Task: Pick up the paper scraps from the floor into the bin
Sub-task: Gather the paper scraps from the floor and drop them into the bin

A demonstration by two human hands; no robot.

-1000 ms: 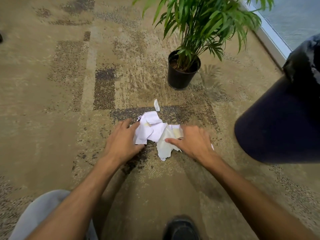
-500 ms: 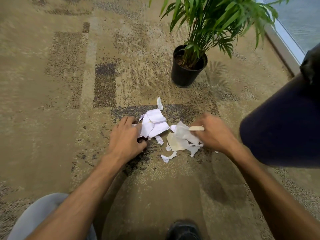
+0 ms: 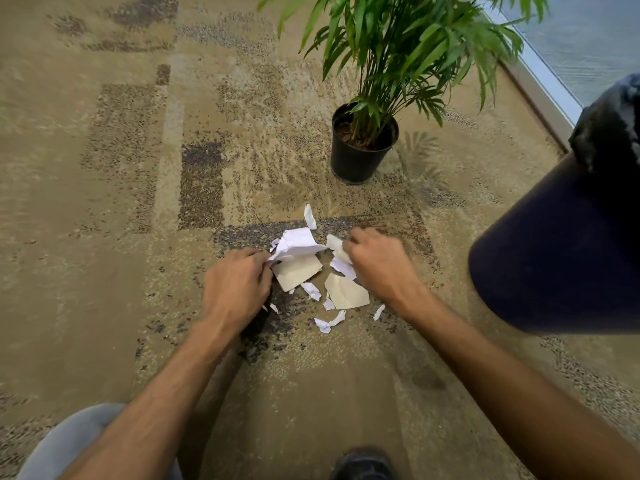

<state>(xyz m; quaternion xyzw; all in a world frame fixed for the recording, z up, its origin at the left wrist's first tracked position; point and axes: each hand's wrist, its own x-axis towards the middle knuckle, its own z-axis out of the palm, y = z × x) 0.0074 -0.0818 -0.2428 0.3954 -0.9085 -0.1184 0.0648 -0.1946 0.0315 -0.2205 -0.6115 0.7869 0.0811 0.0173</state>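
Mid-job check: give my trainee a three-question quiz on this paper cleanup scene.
1. True or false: the left hand pinches the crumpled white paper sheet.
2. Which stands farther from the person: A, the black plastic plant pot, or B, the dark round bin?
3. Fill in: small torn white paper scraps lie on the patterned tan ____.

Key: 1 true; 2 A; 3 carpet.
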